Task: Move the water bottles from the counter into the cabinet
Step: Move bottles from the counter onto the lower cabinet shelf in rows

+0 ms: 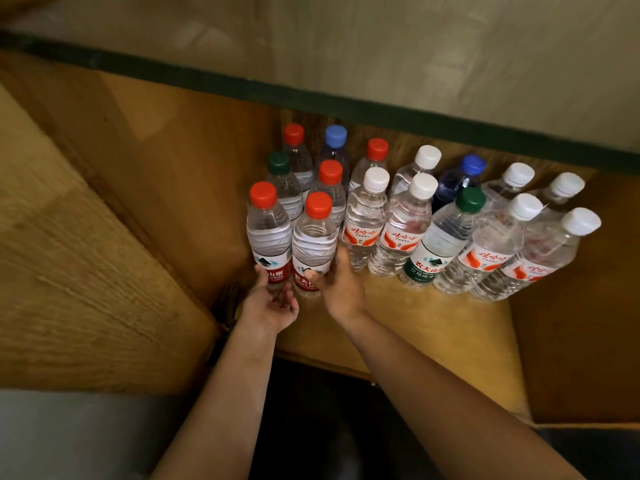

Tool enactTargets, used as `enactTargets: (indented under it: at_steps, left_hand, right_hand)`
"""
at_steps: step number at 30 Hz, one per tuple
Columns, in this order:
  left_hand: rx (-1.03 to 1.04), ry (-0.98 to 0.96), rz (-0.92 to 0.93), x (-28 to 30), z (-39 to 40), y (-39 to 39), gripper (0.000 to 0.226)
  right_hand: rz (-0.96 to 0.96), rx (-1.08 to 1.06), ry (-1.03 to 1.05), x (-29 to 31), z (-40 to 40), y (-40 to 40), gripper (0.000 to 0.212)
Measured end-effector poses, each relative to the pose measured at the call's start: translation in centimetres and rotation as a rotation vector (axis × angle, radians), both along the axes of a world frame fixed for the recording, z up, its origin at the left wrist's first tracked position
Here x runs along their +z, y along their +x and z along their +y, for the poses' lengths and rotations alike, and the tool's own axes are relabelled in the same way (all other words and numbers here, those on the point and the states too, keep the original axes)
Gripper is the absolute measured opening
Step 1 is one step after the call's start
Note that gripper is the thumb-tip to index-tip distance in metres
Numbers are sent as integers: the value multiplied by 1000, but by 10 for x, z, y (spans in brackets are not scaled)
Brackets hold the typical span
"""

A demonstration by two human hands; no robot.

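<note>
Several water bottles stand in rows on the wooden cabinet shelf (433, 327), under the counter's dark green edge (311, 98). Their caps are red, white, green and blue. Two red-capped bottles stand at the front left. My right hand (341, 287) grips the base of the right one (313, 240), with the thumb across its red label. My left hand (273, 301) lies palm up and loosely cupped at the foot of the left one (268, 233). Its thumb touches that bottle's label.
The cabinet's wooden side wall (166, 174) rises close to the left of the bottles, and an open door panel (86, 254) is further left. Another wooden panel (581, 289) bounds the right. Bare shelf lies in front of the white-capped bottles (491, 251).
</note>
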State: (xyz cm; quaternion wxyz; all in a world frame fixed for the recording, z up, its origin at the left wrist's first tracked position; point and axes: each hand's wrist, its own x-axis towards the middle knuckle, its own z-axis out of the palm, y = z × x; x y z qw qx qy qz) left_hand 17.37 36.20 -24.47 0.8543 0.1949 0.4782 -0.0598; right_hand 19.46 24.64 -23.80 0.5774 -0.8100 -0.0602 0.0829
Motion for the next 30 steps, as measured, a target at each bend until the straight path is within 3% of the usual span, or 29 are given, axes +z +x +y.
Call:
enactTargets:
  at_steps: [7, 10, 19, 30]
  left_hand:
    - [-14, -7, 10, -2, 2, 3, 51]
    - [-16, -13, 7, -1, 2, 3, 51]
    - [26, -8, 13, -3, 1, 4, 49]
    - [4, 14, -1, -4, -1, 0, 52]
  right_hand:
    - [9, -20, -105, -2, 2, 1, 67]
    - [29, -25, -121, -3, 3, 1, 58]
    - [60, -23, -27, 2, 2, -1, 57]
    - [85, -47, -53, -4, 3, 0, 53]
